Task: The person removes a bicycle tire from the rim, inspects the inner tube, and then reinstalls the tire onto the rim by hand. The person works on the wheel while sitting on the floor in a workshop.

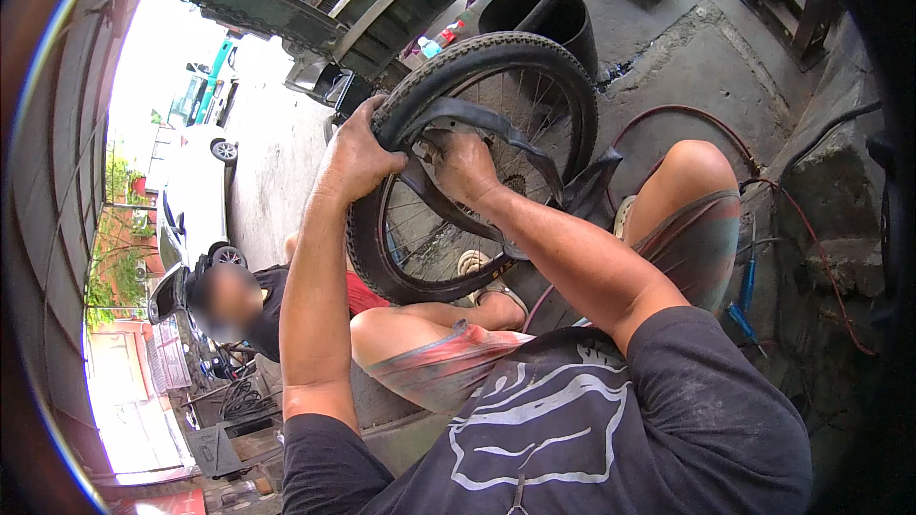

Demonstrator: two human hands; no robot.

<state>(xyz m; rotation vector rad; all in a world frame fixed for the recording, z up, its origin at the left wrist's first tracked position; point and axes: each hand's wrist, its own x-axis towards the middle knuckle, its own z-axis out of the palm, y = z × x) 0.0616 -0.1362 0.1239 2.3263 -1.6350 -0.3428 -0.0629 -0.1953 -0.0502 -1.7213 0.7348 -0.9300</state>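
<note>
A bicycle wheel with a knobby black tire (pixel 363 248) stands upright between my knees, its spokes and rear sprockets (pixel 513 186) showing. A black inner tube (pixel 525 140) hangs slack out of the tire, looping across the spokes. My left hand (pixel 361 157) is wrapped over the tire at its upper left, thumb pressed on the near side. Inside the wheel, close to the rim, my right hand (pixel 464 170) has its fingers curled, with the inner tube passing above and below it. Whatever those fingertips pinch is hidden.
Behind the wheel stands a black bucket (pixel 572 24), near a plastic bottle (pixel 441 39). Red hose (pixel 687 108) curls over the floor at right, beside a blue-handled tool (pixel 740 322). Another person (pixel 262 310) sits at left. A metal frame (pixel 239 5) rises at upper left.
</note>
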